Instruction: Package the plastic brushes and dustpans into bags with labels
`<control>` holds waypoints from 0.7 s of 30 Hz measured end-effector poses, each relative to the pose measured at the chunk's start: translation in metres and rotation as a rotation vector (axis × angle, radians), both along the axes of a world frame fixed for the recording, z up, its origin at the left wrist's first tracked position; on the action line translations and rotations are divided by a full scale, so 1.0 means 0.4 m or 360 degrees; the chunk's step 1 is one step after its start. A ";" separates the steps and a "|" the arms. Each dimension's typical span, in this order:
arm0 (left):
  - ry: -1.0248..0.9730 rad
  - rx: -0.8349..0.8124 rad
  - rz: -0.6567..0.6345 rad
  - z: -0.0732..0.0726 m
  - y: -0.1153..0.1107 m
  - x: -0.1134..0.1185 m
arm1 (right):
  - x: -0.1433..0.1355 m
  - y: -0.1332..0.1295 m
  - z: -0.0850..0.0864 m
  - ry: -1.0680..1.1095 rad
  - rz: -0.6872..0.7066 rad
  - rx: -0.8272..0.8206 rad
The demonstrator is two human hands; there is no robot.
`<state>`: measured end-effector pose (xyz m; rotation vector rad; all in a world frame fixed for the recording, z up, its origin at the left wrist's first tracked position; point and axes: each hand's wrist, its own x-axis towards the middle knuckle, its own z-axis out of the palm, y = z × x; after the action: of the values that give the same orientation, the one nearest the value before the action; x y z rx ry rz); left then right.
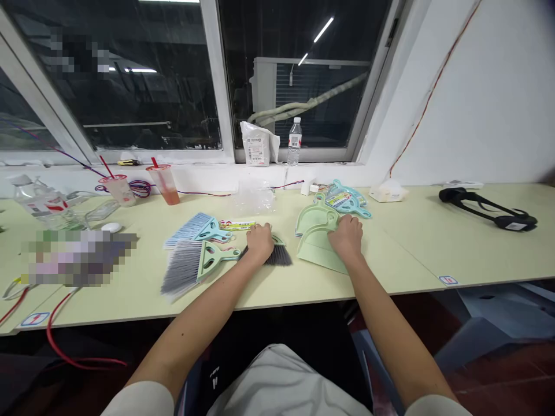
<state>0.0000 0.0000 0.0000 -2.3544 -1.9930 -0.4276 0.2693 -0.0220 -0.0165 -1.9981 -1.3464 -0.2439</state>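
Green dustpan (318,251) under curled right hand (347,236), left hand (259,241) closed over dark-bristled brush (280,254)

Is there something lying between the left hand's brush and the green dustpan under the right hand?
Nothing visible: only bare table separates the brush under the left hand from the green dustpan under the right hand.

Three small brushes: one dark-bristled brush (277,254) under the left hand (259,241), a grey-bristled brush (191,267) and a blue-bristled brush (197,228) just left of it. Two green dustpans (318,234) lie under and beside the right hand (347,236), with blue dustpans (347,200) beyond it, their number unclear. Two plastic cups (119,189) stand far left; one water bottle (294,141) stands on the sill beyond.
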 end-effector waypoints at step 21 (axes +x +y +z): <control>-0.0902 0.0439 -0.0375 0.031 0.041 -0.037 | 0.005 -0.032 0.060 0.0453 0.1196 0.0297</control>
<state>-0.0149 0.0162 0.0124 -2.4734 -1.6609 -1.4163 0.2711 -0.0348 0.0074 -1.2062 -1.6969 0.2468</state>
